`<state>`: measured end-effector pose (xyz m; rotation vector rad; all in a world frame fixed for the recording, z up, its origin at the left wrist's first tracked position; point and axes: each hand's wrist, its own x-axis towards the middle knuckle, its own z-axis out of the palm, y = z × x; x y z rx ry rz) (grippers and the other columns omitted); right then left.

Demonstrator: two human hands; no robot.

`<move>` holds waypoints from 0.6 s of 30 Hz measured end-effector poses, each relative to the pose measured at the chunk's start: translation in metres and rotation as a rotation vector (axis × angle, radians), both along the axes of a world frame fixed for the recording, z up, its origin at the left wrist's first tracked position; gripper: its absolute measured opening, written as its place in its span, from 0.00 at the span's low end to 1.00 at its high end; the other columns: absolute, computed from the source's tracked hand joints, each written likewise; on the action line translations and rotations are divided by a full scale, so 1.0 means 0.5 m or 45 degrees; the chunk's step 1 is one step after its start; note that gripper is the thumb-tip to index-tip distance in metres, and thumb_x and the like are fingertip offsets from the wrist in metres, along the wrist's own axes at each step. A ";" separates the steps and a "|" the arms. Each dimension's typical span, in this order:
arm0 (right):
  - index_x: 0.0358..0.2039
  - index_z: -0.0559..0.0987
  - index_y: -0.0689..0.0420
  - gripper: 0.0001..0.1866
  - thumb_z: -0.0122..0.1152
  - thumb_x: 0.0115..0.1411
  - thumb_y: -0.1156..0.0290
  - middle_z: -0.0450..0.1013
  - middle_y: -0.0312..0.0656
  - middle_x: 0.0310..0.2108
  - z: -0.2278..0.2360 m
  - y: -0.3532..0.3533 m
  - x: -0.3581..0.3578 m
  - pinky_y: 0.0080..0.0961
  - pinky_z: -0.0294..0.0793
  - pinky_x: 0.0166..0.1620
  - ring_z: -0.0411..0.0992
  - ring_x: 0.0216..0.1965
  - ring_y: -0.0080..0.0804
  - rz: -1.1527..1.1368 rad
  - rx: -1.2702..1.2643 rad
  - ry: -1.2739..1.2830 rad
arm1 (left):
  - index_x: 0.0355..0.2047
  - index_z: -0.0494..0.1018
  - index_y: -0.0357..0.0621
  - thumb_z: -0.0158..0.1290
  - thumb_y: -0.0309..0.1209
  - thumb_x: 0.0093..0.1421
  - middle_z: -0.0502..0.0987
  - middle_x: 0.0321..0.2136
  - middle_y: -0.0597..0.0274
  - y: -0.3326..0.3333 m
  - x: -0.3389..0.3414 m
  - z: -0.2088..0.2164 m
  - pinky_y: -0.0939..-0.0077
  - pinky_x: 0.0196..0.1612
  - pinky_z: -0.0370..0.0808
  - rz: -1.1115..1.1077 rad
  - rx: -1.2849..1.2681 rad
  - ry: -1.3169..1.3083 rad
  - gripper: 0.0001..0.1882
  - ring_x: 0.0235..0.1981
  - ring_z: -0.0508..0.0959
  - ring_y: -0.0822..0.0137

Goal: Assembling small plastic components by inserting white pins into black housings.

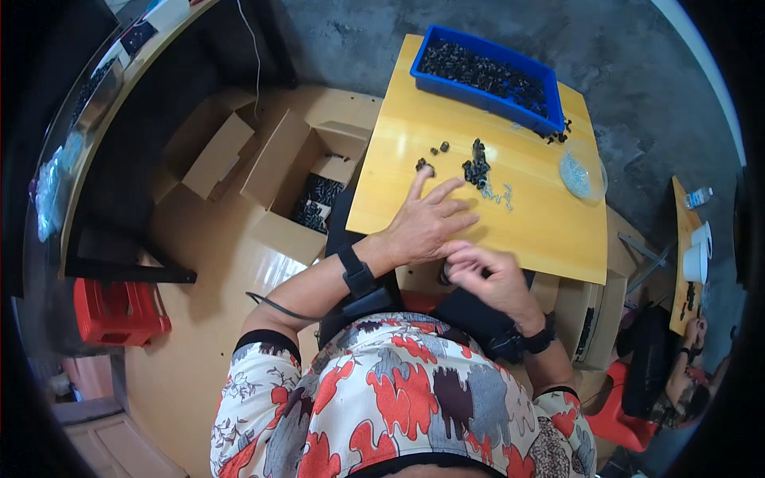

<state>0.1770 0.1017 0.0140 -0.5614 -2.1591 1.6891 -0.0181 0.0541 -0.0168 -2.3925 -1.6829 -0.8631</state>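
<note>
The left hand (422, 229) is spread, its palm above the near edge of the yellow wood-grained table (550, 231); its index fingertip reaches a small cluster of glossy black, knobbly parts (421, 164) toward the left edge. The right hand (496, 283) is loosely curled at the near edge, its fingertips close to the left thumb; whether it pinches anything cannot be told.

Just beyond the cluster lie two stubby, rounded black pieces (445, 146). Toward the middle of the surface, a larger heap of shiny, irregular black parts (476, 167) stretches toward the far edge, with thin silvery screw-like pieces (488, 192) scattered beside its near end. A rectangular blue plastic tray (486, 100), filled with similar black parts, stands along the far edge; a clear rounded container (594, 171) of silvery pieces sits at the right edge.
</note>
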 end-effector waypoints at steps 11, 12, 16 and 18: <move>0.42 0.75 0.60 0.28 0.73 0.40 0.62 0.73 0.47 0.40 0.048 0.027 -0.063 0.31 0.71 0.44 0.72 0.41 0.42 0.112 0.883 0.051 | 0.25 0.75 0.46 0.57 0.44 0.51 0.77 0.23 0.56 -0.019 0.064 0.014 0.62 0.30 0.73 -0.528 -0.107 -0.373 0.14 0.27 0.77 0.54; 0.44 0.74 0.59 0.32 0.73 0.40 0.57 0.73 0.47 0.42 0.042 0.033 -0.069 0.33 0.71 0.47 0.71 0.44 0.45 0.394 0.863 -0.057 | 0.28 0.75 0.44 0.60 0.42 0.48 0.78 0.26 0.55 -0.023 0.074 0.024 0.63 0.34 0.74 -0.680 0.070 -0.556 0.15 0.31 0.77 0.54; 0.45 0.73 0.59 0.34 0.71 0.39 0.56 0.73 0.47 0.43 0.010 0.040 -0.070 0.31 0.71 0.47 0.73 0.44 0.39 0.612 0.385 -0.037 | 0.31 0.75 0.41 0.62 0.39 0.47 0.77 0.29 0.53 -0.023 0.080 -0.002 0.63 0.39 0.73 -0.790 -0.288 -0.584 0.16 0.35 0.77 0.53; 0.46 0.73 0.59 0.29 0.68 0.43 0.61 0.74 0.46 0.42 0.000 0.031 -0.049 0.30 0.71 0.47 0.73 0.43 0.41 0.383 0.315 -0.027 | 0.32 0.75 0.40 0.63 0.38 0.46 0.77 0.32 0.52 -0.027 0.075 -0.012 0.64 0.42 0.72 -0.837 -0.543 -0.609 0.17 0.38 0.76 0.53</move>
